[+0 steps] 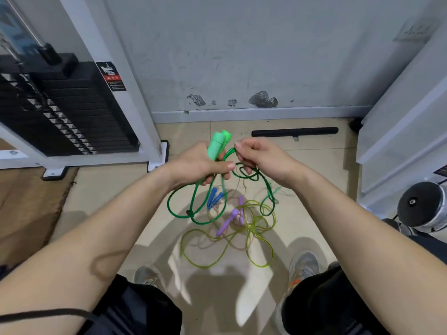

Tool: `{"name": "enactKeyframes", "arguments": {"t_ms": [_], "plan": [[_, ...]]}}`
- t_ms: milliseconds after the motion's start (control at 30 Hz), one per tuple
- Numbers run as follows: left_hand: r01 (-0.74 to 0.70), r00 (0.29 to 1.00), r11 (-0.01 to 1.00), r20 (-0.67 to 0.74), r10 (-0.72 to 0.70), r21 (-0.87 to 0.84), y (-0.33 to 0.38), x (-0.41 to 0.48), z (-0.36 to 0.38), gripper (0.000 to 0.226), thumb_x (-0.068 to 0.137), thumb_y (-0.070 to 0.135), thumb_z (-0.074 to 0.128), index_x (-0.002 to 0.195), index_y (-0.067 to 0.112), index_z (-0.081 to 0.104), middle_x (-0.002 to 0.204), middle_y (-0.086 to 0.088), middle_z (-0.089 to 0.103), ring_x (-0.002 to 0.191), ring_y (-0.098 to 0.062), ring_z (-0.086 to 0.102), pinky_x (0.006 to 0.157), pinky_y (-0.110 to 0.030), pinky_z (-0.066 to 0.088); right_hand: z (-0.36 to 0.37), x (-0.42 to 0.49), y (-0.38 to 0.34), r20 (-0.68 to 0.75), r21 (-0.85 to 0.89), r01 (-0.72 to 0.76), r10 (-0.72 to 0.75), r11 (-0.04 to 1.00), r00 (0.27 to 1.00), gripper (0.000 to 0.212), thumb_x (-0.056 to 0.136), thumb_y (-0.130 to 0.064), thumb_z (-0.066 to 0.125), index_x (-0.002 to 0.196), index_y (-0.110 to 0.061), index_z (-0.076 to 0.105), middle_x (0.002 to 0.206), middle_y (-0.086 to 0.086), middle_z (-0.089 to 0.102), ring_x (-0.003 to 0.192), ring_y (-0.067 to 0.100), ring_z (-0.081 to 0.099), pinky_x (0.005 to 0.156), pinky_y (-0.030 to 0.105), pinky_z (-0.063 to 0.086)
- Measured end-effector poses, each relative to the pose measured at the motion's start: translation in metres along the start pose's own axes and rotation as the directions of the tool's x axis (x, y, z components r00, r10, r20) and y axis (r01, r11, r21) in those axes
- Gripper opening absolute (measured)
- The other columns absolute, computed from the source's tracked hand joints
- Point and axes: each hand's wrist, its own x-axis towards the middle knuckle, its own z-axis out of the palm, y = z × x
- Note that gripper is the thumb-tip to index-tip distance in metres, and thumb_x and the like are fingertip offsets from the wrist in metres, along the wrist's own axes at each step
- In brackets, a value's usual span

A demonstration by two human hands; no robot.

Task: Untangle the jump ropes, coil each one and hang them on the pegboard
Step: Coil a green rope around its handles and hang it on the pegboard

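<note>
Head view: left hand (203,163) curls round two mint-green plastic rope handles (216,146); right hand (261,158) pinches their dark green vinyl cord (228,153), whose loops dangle over the tangled floor pile (249,224), perhaps snagged. Feed even loops into the left palm, unhurried.

The black warning sticker (110,76) on the weight stack (72,112) shows a hand pictogram; its print is illegible.
</note>
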Motion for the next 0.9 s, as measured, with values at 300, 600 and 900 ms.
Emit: {"name": "enactKeyframes", "arguments": {"t_ms": [300, 600, 900], "plan": [[-0.028, 0.695, 0.996, -0.718, -0.038, -0.08, -0.019, 0.013, -0.058, 0.033, 0.084, 0.014, 0.072, 0.068, 0.023, 0.044, 0.059, 0.001, 0.044, 0.052, -0.02, 0.041, 0.055, -0.032, 0.041, -0.024, -0.006, 0.039, -0.11, -0.31, -0.139, 0.11, 0.94, 0.988, 0.017, 0.086, -0.006, 0.074, 0.082, -0.019, 0.064, 0.072, 0.002, 0.068, 0.062, 0.007, 0.06, 0.062, 0.022, 0.048], [-0.214, 0.416, 0.957, -0.905, -0.09, -0.194, -0.024, 0.015, -0.097, 0.025, 0.08, 0.02, 0.067, 0.072, 0.024, 0.044, 0.061, 0.0, 0.046, 0.046, -0.019, 0.045, 0.05, -0.027, 0.04, -0.045, -0.029, 0.102, -0.116, -0.67, -0.454, 0.521, 0.587, 0.846, 0.023, 0.08, -0.002, 0.057, 0.077, -0.024, 0.065, 0.072, -0.003, 0.064, 0.066, 0.017, 0.06, 0.064, 0.023, 0.047], [-0.098, 0.736, 0.95, -0.664, -0.131, -0.296, -0.015, 0.012, -0.067, 0.032, 0.09, 0.006, 0.065, 0.072, 0.022, 0.045, 0.058, 0.0, 0.045, 0.037, -0.009, 0.035, 0.04, -0.019, 0.031, -0.022, -0.022, 0.098, -0.168, -0.652, -0.508, 0.546, 0.563, 0.821, 0.068, 0.088, -0.023, 0.061, 0.152, -0.019, 0.037, 0.145, 0.013, 0.048, 0.132, 0.032, 0.042, 0.109, 0.039, 0.037]]}}
